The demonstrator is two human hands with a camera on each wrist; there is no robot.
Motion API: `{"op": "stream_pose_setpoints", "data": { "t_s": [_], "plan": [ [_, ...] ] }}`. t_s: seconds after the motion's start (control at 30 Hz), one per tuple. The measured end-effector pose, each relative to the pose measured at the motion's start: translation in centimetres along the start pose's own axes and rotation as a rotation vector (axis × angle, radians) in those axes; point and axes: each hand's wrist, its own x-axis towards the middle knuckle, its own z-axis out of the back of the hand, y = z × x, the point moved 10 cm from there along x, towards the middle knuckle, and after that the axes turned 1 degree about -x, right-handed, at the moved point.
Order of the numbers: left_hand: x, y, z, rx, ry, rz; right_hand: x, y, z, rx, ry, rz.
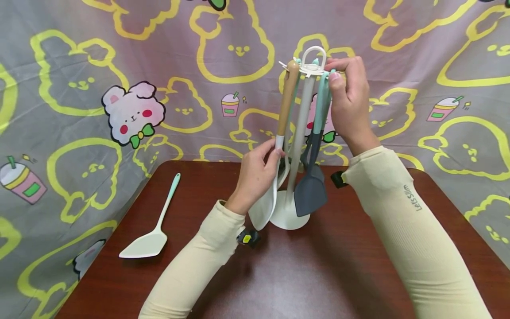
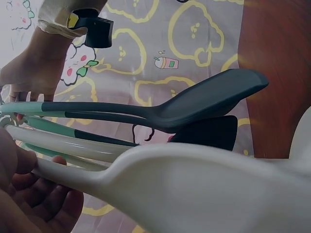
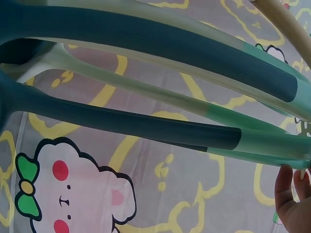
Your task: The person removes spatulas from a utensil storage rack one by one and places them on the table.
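Note:
A white utensil stand (image 1: 290,221) with a looped top holds several hanging utensils. My left hand (image 1: 259,170) pinches the white neck of a wooden-handled spatula (image 1: 263,210), whose handle top is up at the stand's rim. This spatula's pale blade fills the lower part of the left wrist view. At the top of the stand, my right hand (image 1: 350,97) pinches the upper end of a mint-handled dark grey spatula (image 1: 311,195) between thumb and fingers. Other mint-handled utensils hang behind, partly hidden; their dark and cream necks (image 3: 160,92) cross the right wrist view.
A cream spatula (image 1: 147,243) with a mint handle tip lies at the left of the brown table (image 1: 287,279). Behind the table hangs a grey cloth (image 1: 239,97) printed with yellow bear outlines. Black cameras (image 1: 249,238) are strapped at both wrists.

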Motion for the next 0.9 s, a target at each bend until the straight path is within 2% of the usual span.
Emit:
{"op": "stream_pose_setpoints", "data": {
  "t_s": [0.3, 0.6, 0.9],
  "plan": [
    [-0.1, -0.7, 0.5, 0.024, -0.045, -0.045, -0.1, 0.0, 0.1, -0.015, 0.002, 0.003],
    [-0.1, -0.8, 0.9, 0.04, -0.053, -0.031, -0.1, 0.0, 0.2, -0.019, 0.002, 0.009],
    [-0.3, -1.3, 1.6, 0.029, -0.094, -0.061, -0.1, 0.0, 0.1, -0.029, 0.009, 0.007]
  ]
}}
